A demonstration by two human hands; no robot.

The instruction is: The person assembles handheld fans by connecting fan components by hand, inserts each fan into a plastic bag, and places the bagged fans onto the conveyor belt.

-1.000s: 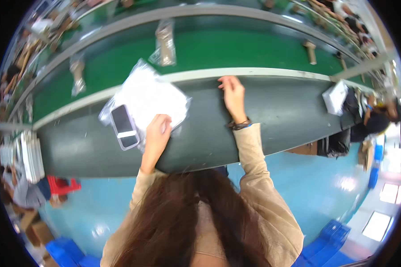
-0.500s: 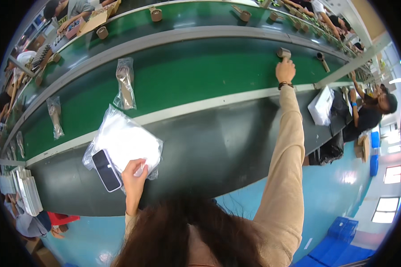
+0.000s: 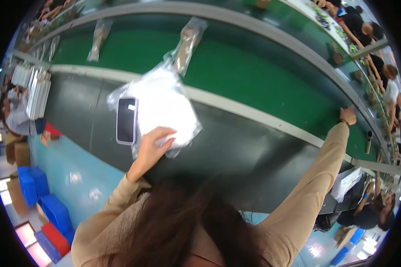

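Since half a second ago, the head view has turned and the right hand (image 3: 349, 115) has shifted toward the picture's right edge. It reaches over the green conveyor belt (image 3: 254, 89) near the far rail; I cannot tell whether it grips anything. A dark worktable (image 3: 236, 151) curves along the belt behind a pale rail (image 3: 236, 108), above a glossy blue floor (image 3: 71, 155) with blue crates (image 3: 55, 213) on the left. White panels (image 3: 39, 95) stand stacked at the table's left end. Clear plastic bags (image 3: 167, 107) lie on the table, overlapping the rail; the left hand (image 3: 155, 144) touches their near edge, thumb and forefinger narrowly apart. A smartphone (image 3: 127, 121) covers their left edge. Bagged tan parts (image 3: 187, 46) lie on the belt. Dark hair (image 3: 187, 213) hides some of the table's near edge.
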